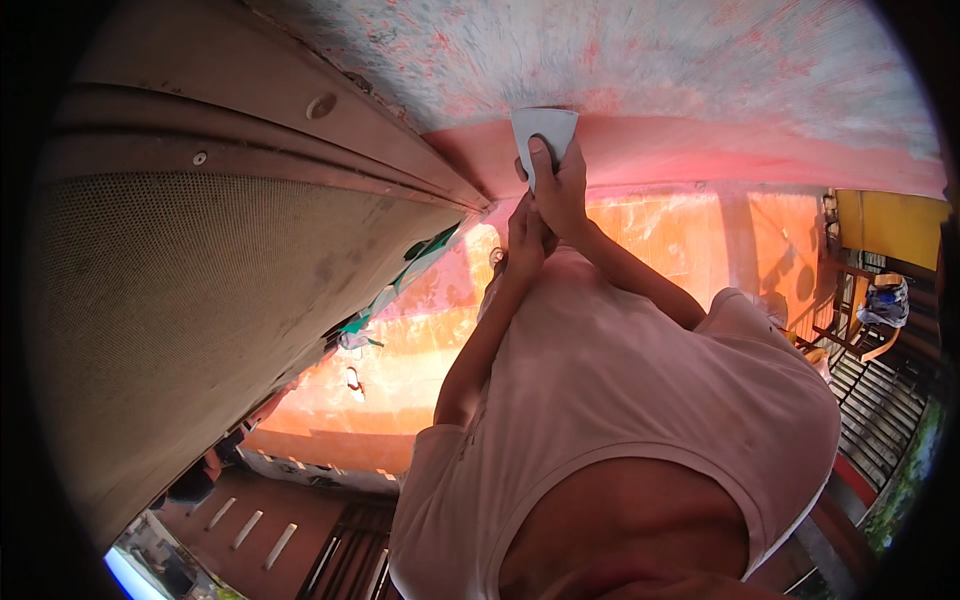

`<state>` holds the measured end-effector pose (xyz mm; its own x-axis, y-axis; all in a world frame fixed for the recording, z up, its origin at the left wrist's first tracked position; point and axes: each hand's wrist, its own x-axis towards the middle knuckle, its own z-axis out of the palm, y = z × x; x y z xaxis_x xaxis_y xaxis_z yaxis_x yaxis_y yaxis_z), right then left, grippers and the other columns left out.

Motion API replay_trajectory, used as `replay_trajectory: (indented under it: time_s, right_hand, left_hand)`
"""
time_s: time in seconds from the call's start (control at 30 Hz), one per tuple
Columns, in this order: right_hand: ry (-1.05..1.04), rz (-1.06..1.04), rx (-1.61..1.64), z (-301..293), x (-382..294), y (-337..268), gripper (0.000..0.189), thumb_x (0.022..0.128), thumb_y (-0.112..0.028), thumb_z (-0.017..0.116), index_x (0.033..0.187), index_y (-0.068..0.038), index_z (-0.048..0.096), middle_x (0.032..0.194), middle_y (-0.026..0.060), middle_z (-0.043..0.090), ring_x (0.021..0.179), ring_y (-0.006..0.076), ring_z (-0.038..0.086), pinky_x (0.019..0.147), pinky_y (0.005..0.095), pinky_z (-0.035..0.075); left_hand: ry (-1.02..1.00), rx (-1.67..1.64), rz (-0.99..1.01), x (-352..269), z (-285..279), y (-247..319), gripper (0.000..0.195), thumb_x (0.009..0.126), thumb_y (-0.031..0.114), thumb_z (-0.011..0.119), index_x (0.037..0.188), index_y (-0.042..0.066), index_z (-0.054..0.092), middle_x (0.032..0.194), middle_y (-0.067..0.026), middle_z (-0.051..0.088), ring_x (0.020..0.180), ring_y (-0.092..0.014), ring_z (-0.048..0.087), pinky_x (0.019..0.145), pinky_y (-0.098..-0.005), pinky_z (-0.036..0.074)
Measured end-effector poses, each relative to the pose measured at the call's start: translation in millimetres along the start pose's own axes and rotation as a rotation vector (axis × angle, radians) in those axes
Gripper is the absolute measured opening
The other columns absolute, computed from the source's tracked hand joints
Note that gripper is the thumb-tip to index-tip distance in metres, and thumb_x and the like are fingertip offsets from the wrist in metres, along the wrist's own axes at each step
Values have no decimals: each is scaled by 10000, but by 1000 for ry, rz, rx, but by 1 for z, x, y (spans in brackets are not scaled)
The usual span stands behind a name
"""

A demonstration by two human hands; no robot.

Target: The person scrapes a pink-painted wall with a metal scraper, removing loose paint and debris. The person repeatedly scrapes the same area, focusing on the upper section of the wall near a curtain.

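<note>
My right hand (561,187) grips a wide-bladed scraper (546,124), its thumb pressed on the metal blade. Just below, my left hand (526,238) closes round the lower end of the same tool, and the fingers of both hands hide the handle. The straight edge of the blade meets the painted wall (675,67), where patchy blue-white and red paint borders a smoother pink-red band underneath.
At the left a brown frame (322,105) with a mesh panel (187,285) runs close to the wall. Sunlit orange floor (360,412) lies below. A wooden chair (885,349) with a bag stands far right, near a barred metal railing (877,412).
</note>
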<state>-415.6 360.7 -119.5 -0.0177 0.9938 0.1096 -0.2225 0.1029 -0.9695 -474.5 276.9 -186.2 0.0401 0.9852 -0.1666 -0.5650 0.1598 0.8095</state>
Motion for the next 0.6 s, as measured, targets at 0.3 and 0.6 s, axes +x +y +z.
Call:
replay_trajectory:
  time_s: [0.3,0.6]
  right_hand:
    - [-103,-153,-2,19,20,-24,166,988,-129,556,1002,33,522,770,56,600,646,107,555,561,271,446]
    - [-79,-11,62,17,8,-18,208,1001,-162,552,990,41,506,786,63,584,638,108,548,545,273,444]
  left_hand:
    - [153,-62,19,18,0,9,448,1078,348,363,1380,25,435,681,67,460,478,-7,337,416,-187,261]
    - [10,35,173,5,0,12,452,1084,318,344,1419,23,417,643,71,447,457,-1,317,420,-183,257]
